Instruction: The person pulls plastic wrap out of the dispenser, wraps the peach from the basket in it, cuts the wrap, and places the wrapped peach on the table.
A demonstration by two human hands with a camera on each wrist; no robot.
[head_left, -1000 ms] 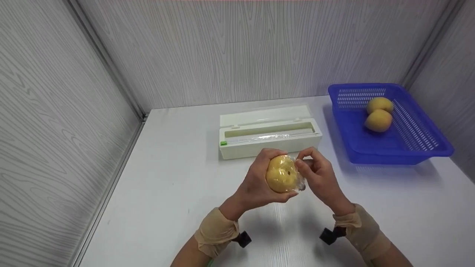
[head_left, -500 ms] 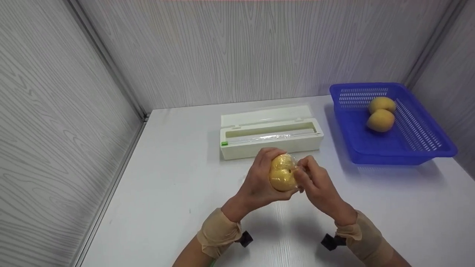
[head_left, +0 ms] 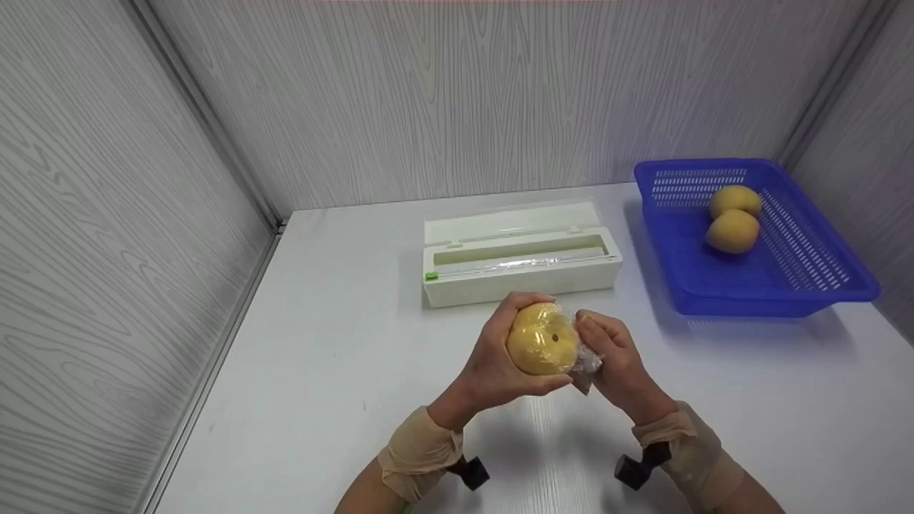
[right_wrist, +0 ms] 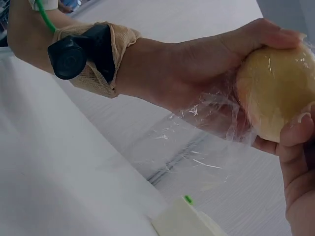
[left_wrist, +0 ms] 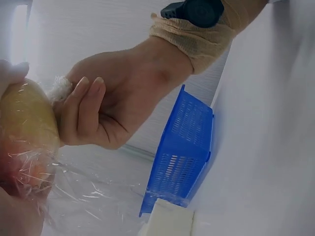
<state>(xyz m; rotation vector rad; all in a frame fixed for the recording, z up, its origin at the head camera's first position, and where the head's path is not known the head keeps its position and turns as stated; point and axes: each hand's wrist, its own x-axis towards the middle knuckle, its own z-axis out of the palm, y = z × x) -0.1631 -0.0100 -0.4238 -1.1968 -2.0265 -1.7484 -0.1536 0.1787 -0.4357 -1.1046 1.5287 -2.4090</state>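
Observation:
A yellow peach (head_left: 540, 343) covered in clear cling film is held up above the table, its stem pit facing the head camera. My left hand (head_left: 493, 360) grips it from the left, fingers over the top and thumb below. To its right, my right hand (head_left: 620, 360) pinches the film's bunched end (head_left: 589, 359) in curled fingers. The left wrist view shows that white bunch beside the right hand (left_wrist: 113, 98). A loose sheet of cling film (right_wrist: 192, 142) trails from the peach (right_wrist: 275, 91) in the right wrist view.
Behind the hands stands a white cling film box (head_left: 525, 282), lid up, with a roll inside and a green slider (head_left: 431, 276). A blue basket (head_left: 739, 303) at the right holds two more peaches (head_left: 734, 231). Patterned panels (head_left: 457, 100) border the table.
The right hand has moved slightly down, its fingers closing round the film. The film's edge has been drawn into a bunch right of the peach. The left hand keeps its grip.

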